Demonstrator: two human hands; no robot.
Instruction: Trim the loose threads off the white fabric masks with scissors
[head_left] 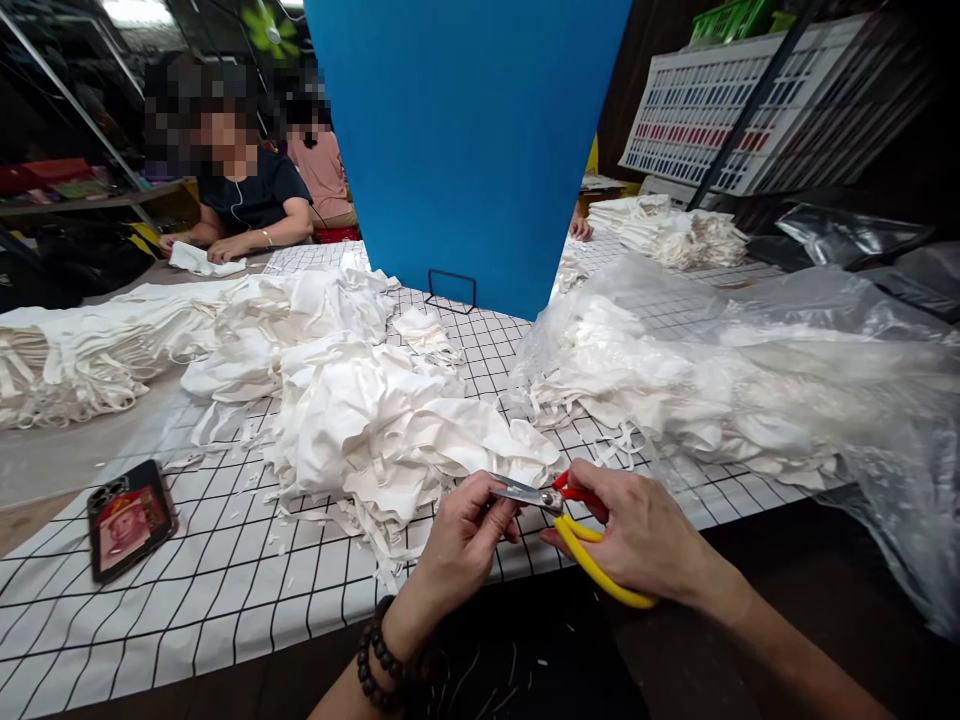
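Note:
My right hand (637, 525) is wrapped around the handles of a pair of scissors (581, 555), one handle red and the other yellow. The metal blades point left, and their tips reach my left hand (469, 530). Its thumb and fingers are pinched together right at the blades; whatever lies between them is hidden. Dark beads circle that wrist. Just beyond both hands a heap of white cloth pieces (367, 420) with narrow straps lies on the checked tablecloth (247, 600).
A phone (131, 520) lies at the left. Stacked white cloth bags (82, 345) are behind it. A clear plastic bag (712, 390) of white cloth covers the right side. A blue panel (472, 150) stands upright mid-table. A co-worker (247, 190) handles white cloth at the far left.

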